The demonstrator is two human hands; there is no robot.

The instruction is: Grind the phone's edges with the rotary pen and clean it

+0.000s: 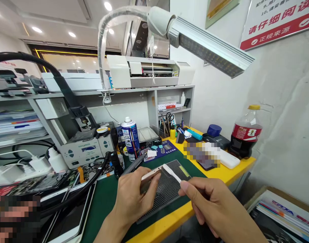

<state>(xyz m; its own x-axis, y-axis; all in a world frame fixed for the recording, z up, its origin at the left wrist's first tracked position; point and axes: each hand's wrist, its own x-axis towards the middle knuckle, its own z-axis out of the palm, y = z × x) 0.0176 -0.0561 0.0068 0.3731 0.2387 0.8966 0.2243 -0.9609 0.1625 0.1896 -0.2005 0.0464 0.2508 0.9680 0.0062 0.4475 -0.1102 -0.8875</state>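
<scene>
My left hand [134,194] is closed around a smartphone [151,173], its narrow end edge turned up and to the right. Between the thumb and fingers of my right hand [207,197] is the white handle of a small toothbrush-like brush [173,173]. The brush head, with dark bristles underneath, lies right beside the phone's end; whether they touch I cannot tell. Below both hands is a grey perforated pad [167,192] on a green work mat [101,206]. Most of the phone's body is hidden by my left hand.
A spray can [131,139] and a rework station [86,150] stand behind the mat. On the left lie tablets [71,212] and a black cable. A cola bottle [246,131] stands at the right of the yellow table [235,173]. A lamp [210,47] hangs overhead.
</scene>
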